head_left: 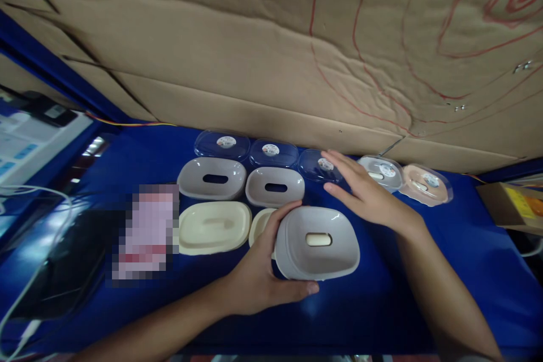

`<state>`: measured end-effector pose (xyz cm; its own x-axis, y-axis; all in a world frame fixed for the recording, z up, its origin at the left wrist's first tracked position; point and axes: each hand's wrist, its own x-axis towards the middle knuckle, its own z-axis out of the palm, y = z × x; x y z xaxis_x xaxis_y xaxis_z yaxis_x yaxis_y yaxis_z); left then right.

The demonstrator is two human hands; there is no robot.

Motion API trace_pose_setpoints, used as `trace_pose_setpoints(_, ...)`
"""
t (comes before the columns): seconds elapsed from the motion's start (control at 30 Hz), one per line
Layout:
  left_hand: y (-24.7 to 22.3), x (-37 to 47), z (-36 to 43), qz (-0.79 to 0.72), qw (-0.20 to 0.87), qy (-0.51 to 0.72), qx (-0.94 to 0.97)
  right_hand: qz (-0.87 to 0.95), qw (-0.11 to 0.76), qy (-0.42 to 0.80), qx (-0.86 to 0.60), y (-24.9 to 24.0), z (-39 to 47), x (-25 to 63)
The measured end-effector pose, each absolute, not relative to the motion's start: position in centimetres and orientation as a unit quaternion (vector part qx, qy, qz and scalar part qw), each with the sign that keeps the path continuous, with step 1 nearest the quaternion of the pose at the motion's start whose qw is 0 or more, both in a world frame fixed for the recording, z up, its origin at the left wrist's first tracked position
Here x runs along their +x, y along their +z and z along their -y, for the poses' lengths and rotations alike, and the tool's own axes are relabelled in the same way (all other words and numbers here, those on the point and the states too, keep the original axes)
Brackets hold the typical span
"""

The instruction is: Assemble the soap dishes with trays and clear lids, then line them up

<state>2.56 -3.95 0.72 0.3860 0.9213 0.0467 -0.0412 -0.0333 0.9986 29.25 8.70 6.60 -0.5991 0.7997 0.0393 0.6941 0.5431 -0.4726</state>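
Note:
My left hand (pixel 258 277) grips a grey oval soap dish (pixel 292 249) by its left side, tilted toward me. A cream piece shows through the slot in its floor. My right hand (pixel 360 192) is open, fingers spread, over the right edge of a clear plastic lid (pixel 311 165) with a round sticker. Two more grey dishes (pixel 212 177) (pixel 275 186) rest in a row to the left. In front of them lie a cream oval tray (pixel 215 227) and a second cream tray (pixel 257 226), partly hidden by my left hand.
Two further clear lids (pixel 223 144) (pixel 274 154) lie along the cardboard wall (pixel 237 90). At the back right are a lidded grey dish (pixel 382 174) and a lidded peach dish (pixel 426 185). A dark device (pixel 63 271) with cables lies left, a cardboard box (pixel 504 206) right.

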Motion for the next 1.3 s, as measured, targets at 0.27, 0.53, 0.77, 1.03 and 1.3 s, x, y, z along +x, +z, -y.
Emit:
trace_pose_setpoints(0.27,0.2,2.8,3.7,-0.384,0.567,0.453,0.571,0.901,0.06,0.325,-0.28,10.0,-2.9,26.7)
trace_pose_setpoints(0.53,0.9,2.6,4.3,-0.339,0.629,0.446,0.539,0.894,0.115,0.357,-0.245,11.0,-4.2,27.8)
trace_pose_setpoints(0.77,1.0,2.5,4.8,-0.3,0.627,0.404,0.595,0.853,0.067,0.309,-0.416,10.0,-6.8,31.6)
trace_pose_setpoints(1.03,0.9,2.7,4.5,-0.244,0.544,0.373,0.711,0.861,0.01,0.256,-0.439,5.3,-8.2,31.4)
trace_pose_setpoints(1.3,0.6,2.7,4.4,-0.235,0.527,0.364,0.731,0.873,0.002,0.226,-0.433,4.3,-8.2,30.6)
